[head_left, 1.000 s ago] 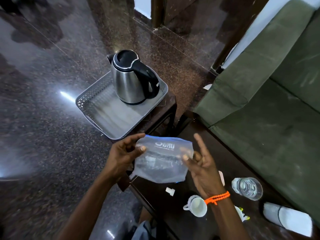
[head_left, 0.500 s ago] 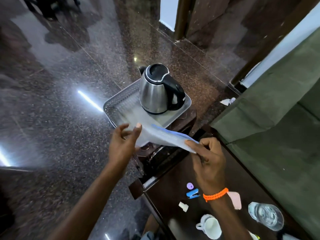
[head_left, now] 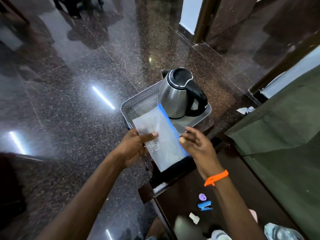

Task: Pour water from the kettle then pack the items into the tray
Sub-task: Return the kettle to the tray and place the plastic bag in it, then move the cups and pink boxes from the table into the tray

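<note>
While the zip bag (head_left: pixel 159 135) had hung crumpled between both hands over the dark table (head_left: pixel 230 201) a second before, it now lay flattened and stretched out over the near edge of the grey tray (head_left: pixel 138 104), which suggests the packing step was under way. On the small stand at the table's far end, the tray carried the steel kettle (head_left: pixel 180 96) upright in its far right corner, so the pouring looked finished and the kettle already packed. The left hand (head_left: pixel 133 148) was clamped on the bag's left edge, thumb on top; the right hand (head_left: pixel 199 146) had its fingers spread apart, only a fingertip touching the blue zip strip. Free floor remained in the tray's left half, and the kettle's base stood just beside the bag's far corner, so it would likely crowd the bag. Back on the table lay a blue clip (head_left: pixel 205 205), a small purple cap (head_left: pixel 202 196) and a white plastic piece (head_left: pixel 194 218), with a glass (head_left: pixel 280 231) at the near right edge, all unpacked.
</note>
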Demonstrator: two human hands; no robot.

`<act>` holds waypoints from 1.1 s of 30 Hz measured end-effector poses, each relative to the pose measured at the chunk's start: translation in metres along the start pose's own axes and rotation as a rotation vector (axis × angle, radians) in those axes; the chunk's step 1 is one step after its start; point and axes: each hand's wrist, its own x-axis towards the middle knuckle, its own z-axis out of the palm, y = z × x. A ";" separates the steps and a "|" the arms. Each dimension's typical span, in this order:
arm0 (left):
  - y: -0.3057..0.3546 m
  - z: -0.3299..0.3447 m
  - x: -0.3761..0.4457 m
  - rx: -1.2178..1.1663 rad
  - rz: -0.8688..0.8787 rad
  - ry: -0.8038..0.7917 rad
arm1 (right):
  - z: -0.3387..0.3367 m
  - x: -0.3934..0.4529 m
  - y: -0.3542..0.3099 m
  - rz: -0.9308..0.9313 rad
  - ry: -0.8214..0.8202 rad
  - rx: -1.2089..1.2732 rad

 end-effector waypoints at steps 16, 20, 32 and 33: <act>-0.012 -0.040 0.018 0.078 0.256 0.491 | 0.084 0.132 0.050 -0.085 0.104 -0.678; -0.041 -0.024 0.001 0.124 0.294 0.462 | 0.082 0.126 0.045 -0.128 0.087 -0.824; -0.194 0.087 -0.014 0.553 0.129 0.170 | -0.082 -0.060 0.116 -0.175 0.597 -0.828; -0.212 0.098 -0.017 0.619 0.118 0.132 | -0.101 -0.083 0.131 -0.120 0.638 -0.833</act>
